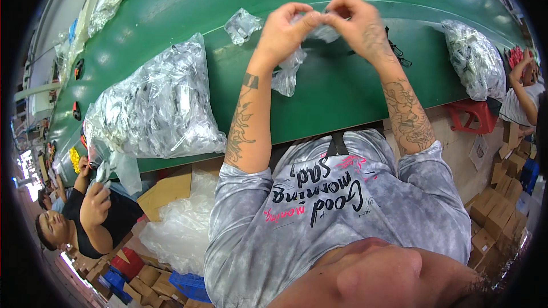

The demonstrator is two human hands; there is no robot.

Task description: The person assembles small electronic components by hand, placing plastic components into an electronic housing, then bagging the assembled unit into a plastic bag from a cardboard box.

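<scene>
My left hand (pixel 285 31) and my right hand (pixel 357 23) are raised together above the green table (pixel 342 91). Both pinch the top of a small clear plastic bag (pixel 288 71) that hangs down between them. What is inside the bag is hard to make out. A second small clear packet (pixel 242 24) lies on the table just left of my left hand. A black cable-like item (pixel 398 52) lies on the table behind my right wrist.
A large clear sack of packed parts (pixel 154 105) sits at the table's left, another sack (pixel 474 60) at the right. A person in black (pixel 94 211) works at lower left, another person (pixel 522 94) at right. A red stool (pixel 474 115), cardboard boxes (pixel 496 211) and plastic sheeting (pixel 182 231) lie below the table.
</scene>
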